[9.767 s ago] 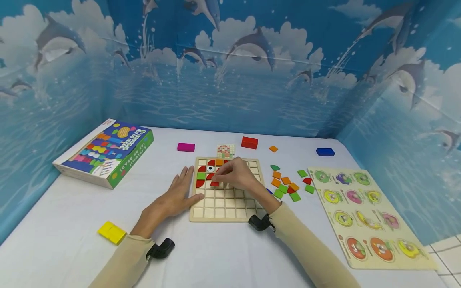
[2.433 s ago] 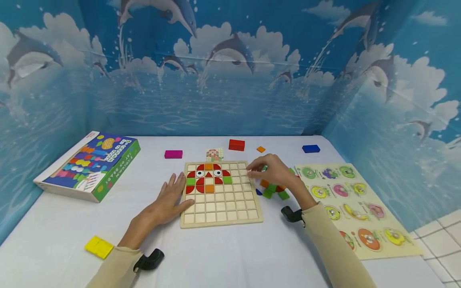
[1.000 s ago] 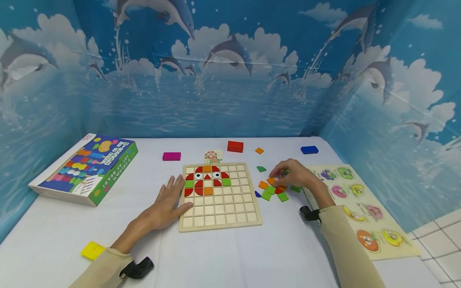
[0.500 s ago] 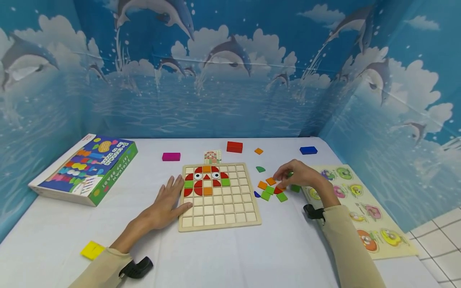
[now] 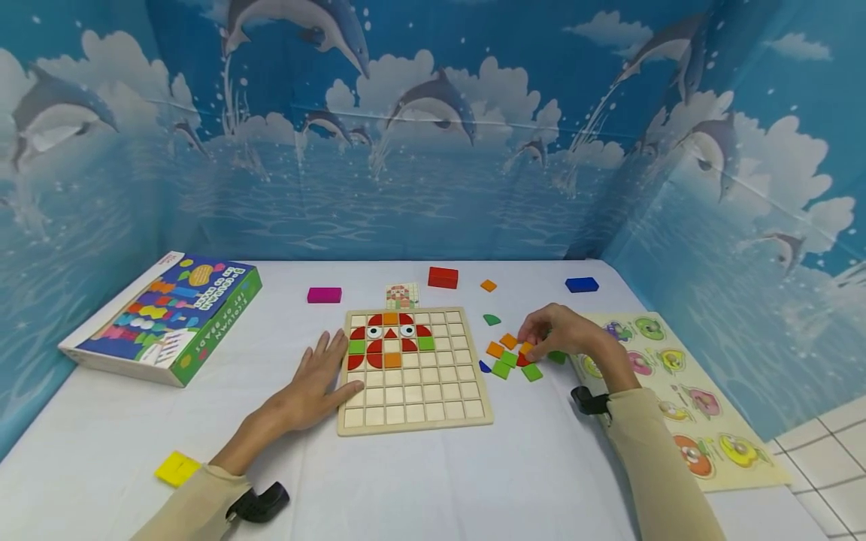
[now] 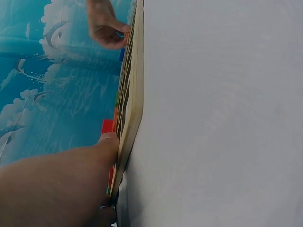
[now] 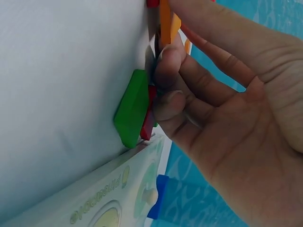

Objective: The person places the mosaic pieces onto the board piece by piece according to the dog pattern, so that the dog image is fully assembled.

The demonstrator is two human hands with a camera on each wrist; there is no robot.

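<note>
My left hand (image 5: 307,387) rests at the left side of the wooden grid board (image 5: 422,417), fingers straight and thumb over its edge; the left wrist view shows the thumb (image 6: 108,146) on the rim. Red, orange, green and eye tiles form part of a picture in the board's upper left. Over the loose tiles to the right, my right hand (image 5: 558,330) pinches an orange tile (image 7: 165,21) between thumb and fingers. A red quarter-round tile (image 5: 522,361) lies just below the fingertips. In the right wrist view a green tile (image 7: 133,109) lies near the curled fingers.
A small pattern card (image 5: 402,295) lies behind the board. Magenta (image 5: 325,295), red (image 5: 443,277), blue (image 5: 582,285) and yellow blocks (image 5: 177,469) are spread around. A game box (image 5: 162,319) stands left; a fruit knob puzzle (image 5: 676,406) lies right.
Since the oldest frame, the board has gained a second eye, orange, red and green tiles. My right hand has moved from the board to the loose tiles; the left stays at the board's edge.
</note>
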